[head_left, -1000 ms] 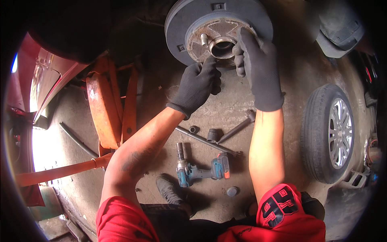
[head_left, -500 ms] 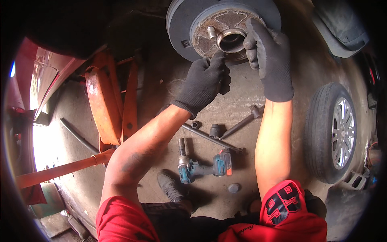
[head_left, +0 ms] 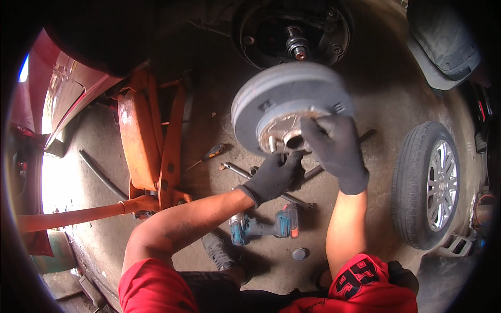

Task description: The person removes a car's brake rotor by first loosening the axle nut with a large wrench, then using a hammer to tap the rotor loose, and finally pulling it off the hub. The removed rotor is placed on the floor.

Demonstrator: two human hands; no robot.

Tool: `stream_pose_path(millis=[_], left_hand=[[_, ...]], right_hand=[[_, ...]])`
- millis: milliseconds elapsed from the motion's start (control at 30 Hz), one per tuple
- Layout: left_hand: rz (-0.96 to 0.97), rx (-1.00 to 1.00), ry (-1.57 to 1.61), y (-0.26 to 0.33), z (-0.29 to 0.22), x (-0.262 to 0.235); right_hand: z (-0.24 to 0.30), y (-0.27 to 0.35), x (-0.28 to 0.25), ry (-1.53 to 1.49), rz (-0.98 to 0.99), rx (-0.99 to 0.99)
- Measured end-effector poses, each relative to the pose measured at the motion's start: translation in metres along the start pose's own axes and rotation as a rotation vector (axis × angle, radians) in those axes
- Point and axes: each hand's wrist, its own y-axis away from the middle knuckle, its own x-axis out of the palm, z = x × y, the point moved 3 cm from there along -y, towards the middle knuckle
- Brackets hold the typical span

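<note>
Concrete floor (head_left: 315,235) lies below; left hand (head_left: 274,176) and right hand (head_left: 338,151) pinch a grey drum (head_left: 287,96).

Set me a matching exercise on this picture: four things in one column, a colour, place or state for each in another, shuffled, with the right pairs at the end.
1. brake drum
2. wheel
3. cordless power tool
4. floor jack

A. mainly orange, at the picture's left
B. black and silver, at the picture's right
C. held by the left hand and right hand
D. blue and black, lying on the floor

Pairs: 1-C, 2-B, 3-D, 4-A
</note>
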Motion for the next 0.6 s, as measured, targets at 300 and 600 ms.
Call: stream_pose_path(millis=[300,600], left_hand=[[0.004,-0.401,0.020,0.000,0.103,0.005],[0.203,-0.146,-0.495,-0.054,0.079,-0.012]], right_hand=[[-0.128,0.070,0.042,-0.034,0.074,0.268],[-0.200,0.065,0.022,-0.232,-0.142,0.670]])
